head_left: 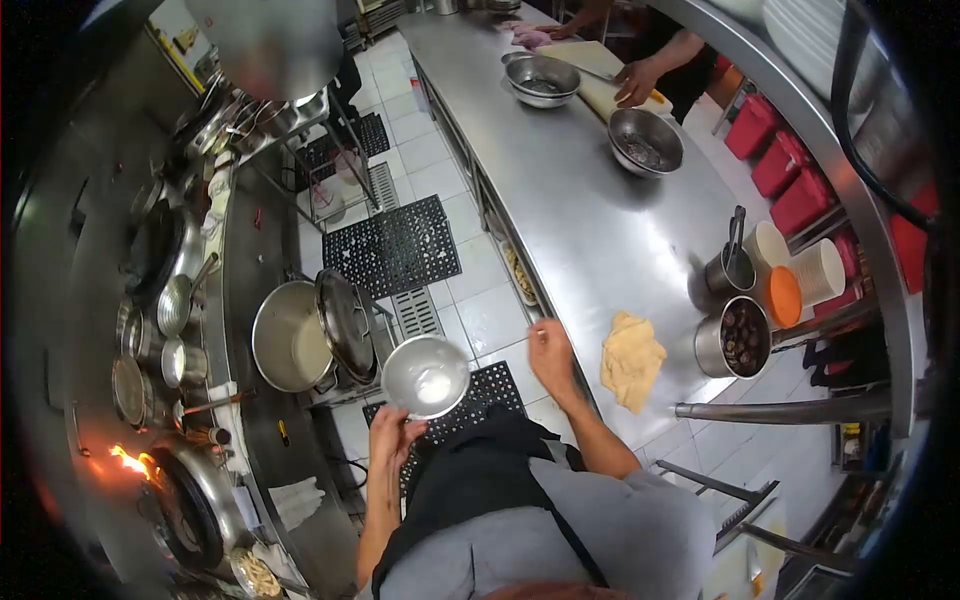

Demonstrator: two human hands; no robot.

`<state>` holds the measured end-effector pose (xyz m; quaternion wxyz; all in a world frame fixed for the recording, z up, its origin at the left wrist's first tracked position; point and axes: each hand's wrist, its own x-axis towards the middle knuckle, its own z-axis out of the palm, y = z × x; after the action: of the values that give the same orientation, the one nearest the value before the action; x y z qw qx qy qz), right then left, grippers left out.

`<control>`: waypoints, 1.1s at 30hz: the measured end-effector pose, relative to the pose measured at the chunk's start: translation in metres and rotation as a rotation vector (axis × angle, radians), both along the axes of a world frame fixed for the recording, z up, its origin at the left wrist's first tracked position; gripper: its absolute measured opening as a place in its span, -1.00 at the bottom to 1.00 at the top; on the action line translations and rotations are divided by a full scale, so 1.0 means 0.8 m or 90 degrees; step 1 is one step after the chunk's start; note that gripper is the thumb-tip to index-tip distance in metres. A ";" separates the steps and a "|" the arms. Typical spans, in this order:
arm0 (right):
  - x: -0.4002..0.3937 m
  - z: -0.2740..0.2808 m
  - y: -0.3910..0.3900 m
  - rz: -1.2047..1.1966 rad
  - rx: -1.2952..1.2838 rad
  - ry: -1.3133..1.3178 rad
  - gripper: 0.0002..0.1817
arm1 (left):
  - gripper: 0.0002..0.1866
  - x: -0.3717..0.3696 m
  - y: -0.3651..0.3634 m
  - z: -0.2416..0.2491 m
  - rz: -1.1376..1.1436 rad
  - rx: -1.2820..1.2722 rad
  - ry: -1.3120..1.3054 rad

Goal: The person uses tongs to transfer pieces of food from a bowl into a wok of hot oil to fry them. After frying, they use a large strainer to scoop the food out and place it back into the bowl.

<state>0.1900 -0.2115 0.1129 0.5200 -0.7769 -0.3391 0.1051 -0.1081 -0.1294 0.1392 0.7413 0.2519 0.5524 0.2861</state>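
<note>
My left hand point(392, 440) grips the near rim of a metal bowl point(425, 377), which is tilted so that its shiny inside faces me. No contents show in the bowl. My right hand point(551, 352) is apart from it, beside the edge of the steel worktable, with its fingers curled in. Whether anything is inside those fingers is hidden. To the right of that hand, a crumpled yellow cloth point(632, 360) lies on the worktable point(600, 240). Just left of the bowl stands a large pot point(290, 337) with whitish contents, its lid point(345, 325) leaning upright at its side.
Flames point(130, 462) rise beside a wok point(185, 510) at the lower left. A pot of dark pieces point(741, 338) stands on the right. Across the worktable, a co-worker's hand point(638, 82) rests by a cutting board point(590, 62) and two metal bowls. Perforated mats point(392, 245) lie on the floor.
</note>
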 end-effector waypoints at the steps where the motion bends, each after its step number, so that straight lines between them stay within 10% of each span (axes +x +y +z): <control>1: 0.026 -0.024 -0.008 -0.063 0.017 -0.157 -0.91 | -0.86 0.026 0.020 -0.008 -0.060 0.009 -0.029; 14: 0.070 -0.018 -0.026 -0.226 -0.330 -0.302 -0.56 | -0.69 0.350 0.144 -0.025 -0.311 0.048 -0.251; 18: 0.068 -0.020 -0.025 -0.226 -0.338 -0.302 -0.55 | -0.61 0.267 0.113 -0.135 -0.448 0.162 0.038; 20: 0.069 -0.023 -0.024 -0.235 -0.347 -0.314 -0.54 | -0.56 0.153 0.095 -0.291 -0.597 0.541 0.322; 21: 0.069 -0.021 -0.024 -0.232 -0.345 -0.312 -0.54 | -0.56 0.103 0.056 -0.237 -0.693 0.611 0.457; 24: 0.067 -0.012 -0.022 -0.209 -0.365 -0.283 -0.53 | -0.61 -0.120 0.012 -0.326 -0.928 0.368 0.656; 30: 0.068 -0.013 -0.022 -0.201 -0.406 -0.272 -0.52 | -0.85 -0.383 -0.106 -0.265 -0.288 0.043 0.414; 33: 0.068 -0.015 -0.022 -0.202 -0.419 -0.286 -0.52 | -0.78 -0.402 -0.193 -0.241 0.128 -0.158 0.611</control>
<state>0.2446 -0.2288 0.1009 0.1673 -0.9476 -0.2685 -0.0455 -0.4294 -0.2840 -0.0535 0.3969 0.2106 0.8823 0.1403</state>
